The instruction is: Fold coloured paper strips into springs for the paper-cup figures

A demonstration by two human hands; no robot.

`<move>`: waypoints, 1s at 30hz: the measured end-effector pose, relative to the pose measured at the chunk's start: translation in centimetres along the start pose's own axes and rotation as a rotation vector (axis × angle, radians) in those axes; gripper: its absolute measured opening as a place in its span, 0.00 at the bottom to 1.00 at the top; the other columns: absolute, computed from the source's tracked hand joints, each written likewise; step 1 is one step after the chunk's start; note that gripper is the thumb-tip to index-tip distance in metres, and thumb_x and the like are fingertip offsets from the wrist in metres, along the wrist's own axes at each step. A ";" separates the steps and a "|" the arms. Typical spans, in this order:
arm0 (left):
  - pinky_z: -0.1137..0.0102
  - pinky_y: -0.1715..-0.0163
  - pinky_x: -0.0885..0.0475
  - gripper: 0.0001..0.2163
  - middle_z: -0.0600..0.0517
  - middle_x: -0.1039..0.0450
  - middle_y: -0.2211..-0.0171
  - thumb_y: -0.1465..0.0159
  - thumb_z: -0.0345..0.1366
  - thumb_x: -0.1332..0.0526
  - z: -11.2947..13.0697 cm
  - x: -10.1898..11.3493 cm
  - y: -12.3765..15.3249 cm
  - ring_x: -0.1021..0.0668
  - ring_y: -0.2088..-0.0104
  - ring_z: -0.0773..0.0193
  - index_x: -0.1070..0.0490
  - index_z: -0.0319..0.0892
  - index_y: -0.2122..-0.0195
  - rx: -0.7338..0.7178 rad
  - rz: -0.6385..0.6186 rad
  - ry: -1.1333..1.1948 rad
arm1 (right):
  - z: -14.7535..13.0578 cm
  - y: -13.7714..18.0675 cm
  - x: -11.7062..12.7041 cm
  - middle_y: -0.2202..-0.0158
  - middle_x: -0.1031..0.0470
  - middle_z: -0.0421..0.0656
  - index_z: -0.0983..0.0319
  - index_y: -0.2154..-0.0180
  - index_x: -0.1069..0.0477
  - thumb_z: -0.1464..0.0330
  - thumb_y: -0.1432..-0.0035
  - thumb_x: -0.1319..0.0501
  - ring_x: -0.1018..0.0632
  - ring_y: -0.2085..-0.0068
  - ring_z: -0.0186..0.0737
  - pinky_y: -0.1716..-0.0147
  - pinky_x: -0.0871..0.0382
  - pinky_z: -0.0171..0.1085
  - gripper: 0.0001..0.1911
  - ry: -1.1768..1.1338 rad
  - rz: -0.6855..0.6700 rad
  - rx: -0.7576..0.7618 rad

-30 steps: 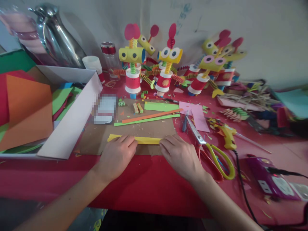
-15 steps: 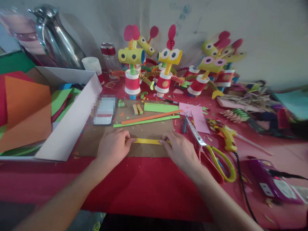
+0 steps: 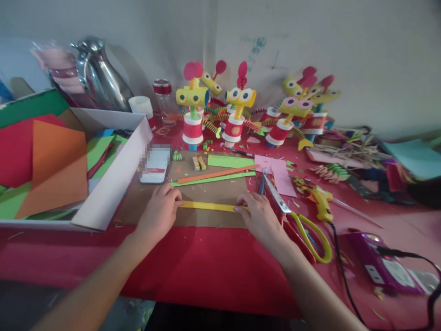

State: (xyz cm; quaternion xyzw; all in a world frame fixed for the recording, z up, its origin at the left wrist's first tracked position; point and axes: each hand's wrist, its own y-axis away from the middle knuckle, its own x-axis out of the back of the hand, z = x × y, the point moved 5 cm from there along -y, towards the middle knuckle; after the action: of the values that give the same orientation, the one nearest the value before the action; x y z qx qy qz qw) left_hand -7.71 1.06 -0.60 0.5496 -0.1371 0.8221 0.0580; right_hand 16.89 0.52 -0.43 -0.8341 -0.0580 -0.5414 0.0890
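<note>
A yellow paper strip (image 3: 208, 207) lies stretched sideways over the brown cardboard (image 3: 138, 216). My left hand (image 3: 160, 209) pinches its left end, and my right hand (image 3: 258, 214) pinches its right end. The strip's very ends are hidden by my fingers. Just beyond it are an orange paper strip (image 3: 217, 174) and a thin green strip (image 3: 237, 177), with a wider green paper piece (image 3: 227, 161) behind them. Two small folded paper springs (image 3: 199, 163) rest farther back on the cardboard. Close to my right hand lie yellow-handled scissors (image 3: 280, 200).
Several paper-cup figures (image 3: 234, 128) stand along the wall. A white box (image 3: 113, 197) of coloured paper is at left, beside a phone (image 3: 155, 165). Pink paper (image 3: 282, 177), a yellow glue gun (image 3: 322, 204) and a purple power socket (image 3: 386, 264) lie at right. A steel jug (image 3: 103, 73) stands behind.
My hands have moved apart along the yellow strip, so more of it shows between them. The camera view has tilted up slightly and shifted left.
</note>
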 end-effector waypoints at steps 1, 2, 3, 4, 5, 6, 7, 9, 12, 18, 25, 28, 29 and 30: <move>0.63 0.62 0.35 0.04 0.47 0.32 0.63 0.36 0.30 0.45 0.1 0.1 0.1 0.29 0.61 0.55 0.33 0.41 0.69 -0.007 0.011 -0.053 | 0.1 -0.1 0.0 0.63 0.26 0.47 0.62 0.66 0.31 0.75 0.44 0.38 0.28 0.60 0.45 0.59 0.39 0.41 0.03 0.001 -0.025 -0.024; 0.61 0.62 0.36 0.05 0.47 0.32 0.63 0.36 0.31 0.45 0.3 0.2 0.3 0.30 0.60 0.53 0.33 0.41 0.69 -0.008 0.014 -0.113 | 0.1 -0.1 -0.1 0.63 0.26 0.46 0.62 0.66 0.31 0.75 0.43 0.39 0.29 0.60 0.45 0.61 0.40 0.40 0.03 0.005 -0.052 -0.043; 0.60 0.62 0.36 0.05 0.46 0.31 0.64 0.36 0.32 0.45 0.5 0.3 0.3 0.31 0.60 0.52 0.33 0.41 0.69 -0.001 0.011 -0.169 | 0.1 -0.1 -0.1 0.63 0.26 0.46 0.61 0.67 0.31 0.74 0.43 0.39 0.29 0.60 0.45 0.62 0.41 0.39 0.03 0.011 -0.077 -0.058; 0.59 0.62 0.37 0.05 0.46 0.30 0.64 0.36 0.32 0.45 0.7 0.3 0.4 0.31 0.60 0.51 0.33 0.41 0.69 0.010 0.003 -0.215 | 0.1 0.0 -0.2 0.63 0.26 0.45 0.61 0.68 0.31 0.74 0.42 0.40 0.29 0.60 0.45 0.64 0.42 0.39 0.03 0.020 -0.097 -0.067; 0.58 0.63 0.38 0.04 0.46 0.29 0.64 0.36 0.32 0.46 0.9 0.3 0.5 0.31 0.60 0.50 0.33 0.41 0.67 0.021 -0.005 -0.246 | -0.1 0.0 -0.2 0.64 0.26 0.45 0.60 0.69 0.31 0.74 0.42 0.41 0.30 0.60 0.45 0.65 0.43 0.38 0.04 0.031 -0.110 -0.067; 0.58 0.63 0.38 0.04 0.46 0.29 0.64 0.35 0.31 0.46 1.1 0.3 0.6 0.31 0.60 0.49 0.33 0.41 0.66 0.028 -0.012 -0.263 | -0.2 0.2 -0.3 0.63 0.26 0.44 0.60 0.69 0.31 0.74 0.41 0.41 0.30 0.59 0.46 0.66 0.44 0.38 0.05 0.045 -0.112 -0.060; 0.58 0.63 0.39 0.04 0.45 0.28 0.64 0.35 0.31 0.47 1.2 0.2 0.6 0.31 0.59 0.49 0.33 0.41 0.64 0.030 -0.018 -0.266 | -0.4 0.3 -0.3 0.63 0.26 0.45 0.60 0.70 0.31 0.73 0.41 0.42 0.30 0.59 0.46 0.66 0.45 0.38 0.05 0.063 -0.104 -0.047; 0.58 0.64 0.39 0.05 0.45 0.28 0.62 0.35 0.30 0.48 1.2 0.1 0.7 0.31 0.59 0.49 0.34 0.41 0.63 0.027 -0.023 -0.253 | -0.8 0.8 -0.2 0.62 0.26 0.46 0.61 0.69 0.32 0.74 0.40 0.43 0.30 0.59 0.47 0.65 0.45 0.39 0.05 0.111 -0.064 -0.004; 0.58 0.63 0.40 0.05 0.45 0.28 0.61 0.35 0.31 0.48 0.9 0.4 0.9 0.30 0.58 0.49 0.34 0.42 0.67 -0.005 -0.001 -0.203 | -1.4 1.8 0.3 0.64 0.25 0.47 0.62 0.68 0.33 0.77 0.39 0.47 0.28 0.61 0.46 0.64 0.43 0.40 0.08 0.173 0.006 0.075; 0.63 0.61 0.37 0.07 0.50 0.23 0.65 0.35 0.35 0.46 0.2 1.8 1.8 0.25 0.62 0.55 0.29 0.45 0.65 -0.046 -0.002 0.125 | -1.1 4.2 1.2 0.70 0.23 0.43 0.60 0.61 0.33 0.77 0.41 0.50 0.24 0.69 0.40 0.69 0.37 0.34 0.11 -0.124 -0.018 0.048; 0.68 0.67 0.33 0.07 0.54 0.22 0.75 0.42 0.40 0.39 -1.4 2.1 3.1 0.23 0.70 0.59 0.23 0.46 0.72 0.216 -0.174 0.467 | -0.8 6.4 0.3 0.75 0.25 0.40 0.60 0.71 0.28 0.68 0.40 0.47 0.26 0.75 0.35 0.72 0.35 0.33 0.12 -0.548 -0.230 -0.065; 0.69 0.68 0.33 0.06 0.53 0.24 0.77 0.46 0.40 0.35 -1.9 2.4 3.3 0.24 0.72 0.61 0.23 0.43 0.73 0.280 -0.182 0.576 | -0.9 7.1 0.0 0.75 0.24 0.41 0.62 0.71 0.26 0.66 0.42 0.44 0.27 0.77 0.33 0.75 0.36 0.32 0.10 -0.689 -0.327 -0.149; 0.69 0.68 0.33 0.07 0.53 0.24 0.77 0.48 0.40 0.34 -2.0 2.7 3.3 0.24 0.72 0.62 0.23 0.43 0.72 0.305 -0.141 0.667 | -1.0 7.2 0.1 0.76 0.24 0.41 0.62 0.71 0.26 0.66 0.43 0.43 0.28 0.77 0.33 0.75 0.36 0.32 0.10 -0.726 -0.337 -0.165; 0.69 0.67 0.32 0.09 0.54 0.24 0.76 0.49 0.40 0.32 -1.9 3.0 3.3 0.25 0.72 0.63 0.24 0.43 0.69 0.328 -0.070 0.805 | -1.2 7.3 0.1 0.77 0.24 0.40 0.63 0.72 0.26 0.65 0.43 0.43 0.28 0.78 0.33 0.76 0.37 0.32 0.10 -0.757 -0.331 -0.181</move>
State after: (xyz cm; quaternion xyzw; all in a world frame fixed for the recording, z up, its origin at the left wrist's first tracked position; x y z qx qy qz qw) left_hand -11.35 -1.76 0.90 0.1913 0.0477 0.9793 0.0465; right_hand 17.30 -6.82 -0.47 -0.9580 -0.1719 -0.2066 -0.1002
